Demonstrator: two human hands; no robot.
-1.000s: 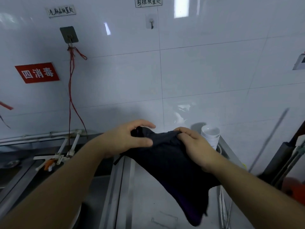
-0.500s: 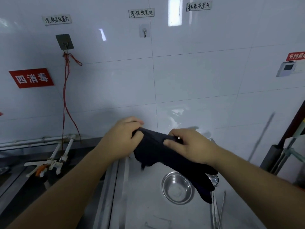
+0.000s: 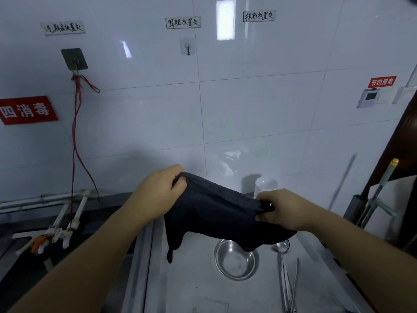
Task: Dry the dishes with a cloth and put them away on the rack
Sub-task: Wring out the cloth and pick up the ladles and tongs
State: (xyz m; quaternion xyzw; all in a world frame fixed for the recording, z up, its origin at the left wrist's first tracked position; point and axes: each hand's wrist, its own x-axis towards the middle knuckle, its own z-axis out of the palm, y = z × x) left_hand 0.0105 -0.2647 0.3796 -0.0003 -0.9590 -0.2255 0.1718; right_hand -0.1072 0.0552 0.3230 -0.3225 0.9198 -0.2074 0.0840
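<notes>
A dark cloth is stretched between both hands above the steel counter. My left hand grips its upper left corner. My right hand pinches the opposite end, and the cloth's lower edge hangs down between them. Below the cloth sits a small steel bowl, partly covered by it. To the bowl's right lie a steel ladle and a thin steel utensil. A clear cup stands against the wall, behind my right hand.
A sink basin with white taps lies to the left. Wall hooks and a red cord hang on the white tiled wall. Mop handles and a dark frame stand at the right edge.
My hands have pulled apart, spreading the cloth wider between them. The view has tilted down, showing more of the counter, the ladle and the cup.
</notes>
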